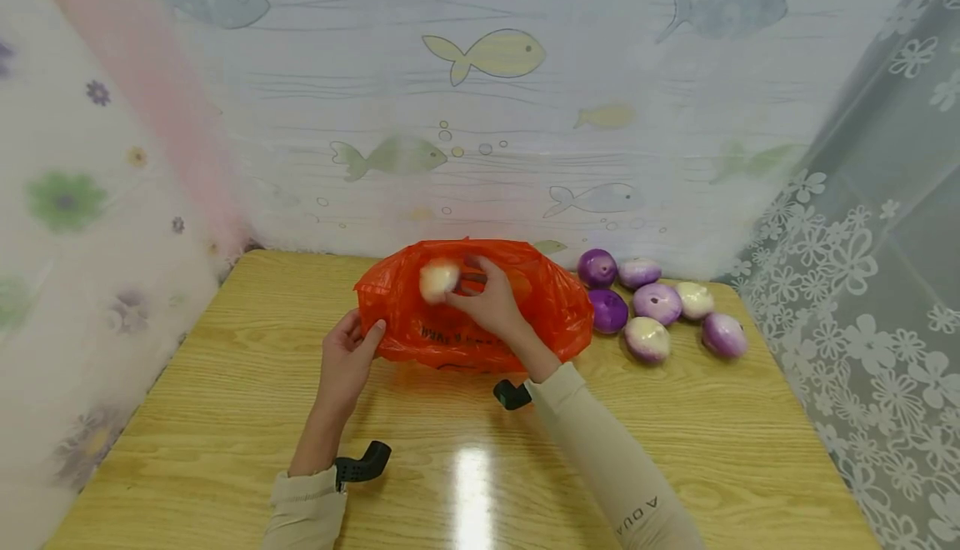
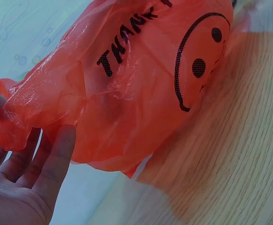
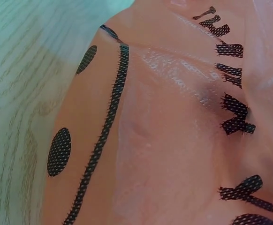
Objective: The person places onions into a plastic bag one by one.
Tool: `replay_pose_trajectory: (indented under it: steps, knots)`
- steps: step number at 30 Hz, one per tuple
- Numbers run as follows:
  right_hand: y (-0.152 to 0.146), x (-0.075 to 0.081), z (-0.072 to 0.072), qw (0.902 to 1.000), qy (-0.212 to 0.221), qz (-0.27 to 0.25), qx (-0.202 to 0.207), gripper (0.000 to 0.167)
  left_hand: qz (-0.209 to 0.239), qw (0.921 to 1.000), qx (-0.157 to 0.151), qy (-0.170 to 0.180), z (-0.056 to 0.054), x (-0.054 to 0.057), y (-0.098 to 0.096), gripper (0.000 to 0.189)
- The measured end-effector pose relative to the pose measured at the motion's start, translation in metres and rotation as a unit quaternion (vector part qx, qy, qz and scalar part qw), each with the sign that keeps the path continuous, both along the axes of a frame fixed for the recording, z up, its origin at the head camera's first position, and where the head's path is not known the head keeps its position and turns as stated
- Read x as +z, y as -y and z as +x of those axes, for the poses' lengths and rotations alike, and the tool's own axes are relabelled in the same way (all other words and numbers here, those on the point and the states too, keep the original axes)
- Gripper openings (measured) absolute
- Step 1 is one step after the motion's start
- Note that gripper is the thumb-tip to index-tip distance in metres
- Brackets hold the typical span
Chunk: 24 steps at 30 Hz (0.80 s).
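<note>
A red plastic bag (image 1: 551,317) lies on the table with its mouth spread open towards me. My left hand (image 1: 352,358) pinches the bag's left rim; in the left wrist view its thumb and fingers stand on either side of the crumpled edge. Over the bag's mouth, my right hand (image 1: 491,300) holds a pale, whitish onion (image 1: 438,281), slightly blurred, by its right side. The right wrist view shows only the bag's outer side (image 3: 169,140) with black print, so the right hand is hidden there. What lies deeper in the bag cannot be made out.
Several purple-and-white onions lie right of the bag, including a dark purple onion (image 1: 607,311) beside it and a half-white onion (image 1: 647,340) nearer me. The wooden table (image 1: 225,417) ends at a fish-patterned curtain (image 1: 480,117) behind and a flowered curtain on the right.
</note>
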State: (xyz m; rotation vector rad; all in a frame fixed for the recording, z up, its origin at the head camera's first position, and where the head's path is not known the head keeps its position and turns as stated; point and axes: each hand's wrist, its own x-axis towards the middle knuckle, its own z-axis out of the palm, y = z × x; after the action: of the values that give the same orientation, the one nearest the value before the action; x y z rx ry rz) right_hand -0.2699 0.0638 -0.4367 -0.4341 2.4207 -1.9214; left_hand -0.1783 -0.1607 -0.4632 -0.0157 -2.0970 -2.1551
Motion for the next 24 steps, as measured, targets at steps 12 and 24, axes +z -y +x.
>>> replay_pose_trajectory:
  steps: [12,24]
  knots:
    - [-0.006,0.0,0.004,0.9999,0.003,0.0,0.015,0.064,0.003,0.9998,0.012,0.015,0.0,0.003,0.0,0.042]
    - [-0.015,0.008,0.013,0.9991,-0.015,-0.025,0.03,0.06,0.016,0.9998,0.009,-0.004,0.001,0.003,0.0,0.042]
